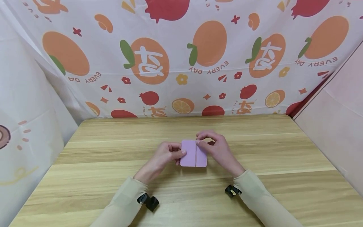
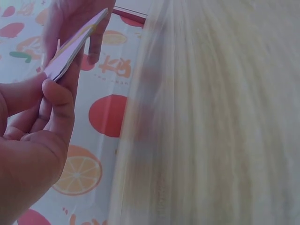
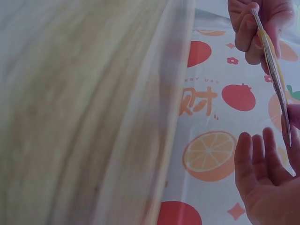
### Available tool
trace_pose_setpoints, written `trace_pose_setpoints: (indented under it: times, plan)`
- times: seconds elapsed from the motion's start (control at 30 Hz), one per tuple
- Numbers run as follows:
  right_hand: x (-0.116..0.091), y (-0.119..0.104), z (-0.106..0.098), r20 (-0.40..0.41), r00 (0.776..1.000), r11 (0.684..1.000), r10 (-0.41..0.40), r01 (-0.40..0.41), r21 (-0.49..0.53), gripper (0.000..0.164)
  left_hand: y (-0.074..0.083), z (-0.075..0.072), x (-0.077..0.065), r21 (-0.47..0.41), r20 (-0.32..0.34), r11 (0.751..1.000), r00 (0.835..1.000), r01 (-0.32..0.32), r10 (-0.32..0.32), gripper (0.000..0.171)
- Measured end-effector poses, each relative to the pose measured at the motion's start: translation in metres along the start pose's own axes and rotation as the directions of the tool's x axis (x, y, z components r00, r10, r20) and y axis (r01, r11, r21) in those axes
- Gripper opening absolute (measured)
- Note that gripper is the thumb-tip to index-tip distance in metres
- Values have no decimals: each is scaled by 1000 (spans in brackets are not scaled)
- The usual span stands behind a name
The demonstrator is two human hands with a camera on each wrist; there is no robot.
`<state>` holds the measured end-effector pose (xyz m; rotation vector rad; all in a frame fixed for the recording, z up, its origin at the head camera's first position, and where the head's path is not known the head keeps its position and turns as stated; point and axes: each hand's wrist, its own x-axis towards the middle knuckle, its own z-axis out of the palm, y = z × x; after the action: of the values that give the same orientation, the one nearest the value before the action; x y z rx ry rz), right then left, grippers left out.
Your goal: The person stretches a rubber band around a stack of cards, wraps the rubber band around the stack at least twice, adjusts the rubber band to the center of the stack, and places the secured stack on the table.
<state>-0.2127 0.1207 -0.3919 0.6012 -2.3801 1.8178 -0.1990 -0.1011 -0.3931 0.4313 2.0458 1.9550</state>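
Note:
A thin stack of lilac cards (image 1: 188, 159) with rounded corners is held up over the table, and a narrow rubber band (image 1: 195, 157) runs round it from top to bottom. My left hand (image 1: 165, 155) pinches the stack at its left edge, thumb on the front face. At the top right, my right hand (image 1: 218, 148) pinches the stack between thumb and forefinger, the thumb tip right at the band. Seen nearly edge-on in the right wrist view, the card stack (image 3: 274, 65) shows several layers, and the right hand's other fingers (image 3: 258, 154) stand extended, away from the cards.
The wood-grain table (image 1: 99, 176) spreads under both hands. Behind it hangs a white cloth (image 1: 178, 94) printed with fruit, and pale cloths flank both sides. Each sleeve carries a black wrist mount (image 1: 148, 201).

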Motion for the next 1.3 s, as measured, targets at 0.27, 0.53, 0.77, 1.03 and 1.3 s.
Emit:
trace_pose_setpoints:
  times: [0.27,0.53,0.77,1.03,1.3]
  plan:
    - [2,1,0,68,994,996,83,-84,9,14,3,1,-3,37,35,999,999,25,-27,12]
    - [3,-2,-2,90,989,991,120,-125,53,22,-1,0,0,19,16,999,999,34,-34,12]
    - [5,-2,-1,81,984,980,161,-169,101,32,-2,-7,4,-59,-94,997,994,46,-52,9]
    - [2,2,1,182,958,968,223,-239,72,35,7,-18,2,-49,-158,996,984,72,-78,12]
    - [-3,3,7,286,915,944,284,-318,82,34,14,-23,1,-37,-200,996,976,81,-87,16]
